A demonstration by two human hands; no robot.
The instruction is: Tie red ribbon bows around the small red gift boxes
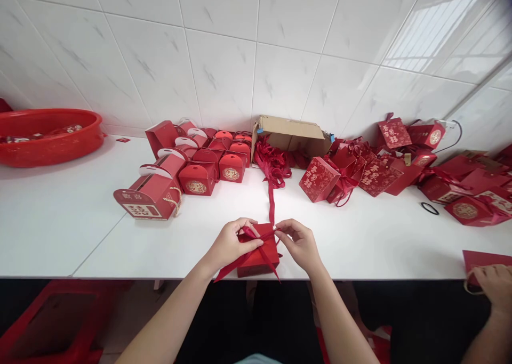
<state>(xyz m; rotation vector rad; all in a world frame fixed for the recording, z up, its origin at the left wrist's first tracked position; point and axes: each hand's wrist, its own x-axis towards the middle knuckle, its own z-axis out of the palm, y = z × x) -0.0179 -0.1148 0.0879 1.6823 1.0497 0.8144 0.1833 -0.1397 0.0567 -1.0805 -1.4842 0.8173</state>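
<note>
A small red gift box [260,260] sits near the front edge of the white table, with a red ribbon [269,256] across its top and two loose tails. My left hand [236,242] pinches the ribbon at the left of the bow between thumb and fingers. On the other side, my right hand [298,241] grips the ribbon at the box's right edge, thumb against fingertips. The knot lies between both hands and is partly hidden by the fingers. Behind the box, a strand of ribbon runs back to a red ribbon heap [272,161].
An open cardboard carton [292,127] lies against the tiled wall. Rows of red boxes [198,177] stand left, with more finished boxes [320,180] at right. A red basin [52,151] is far left. Another person's hand [496,284] holds a red box at lower right.
</note>
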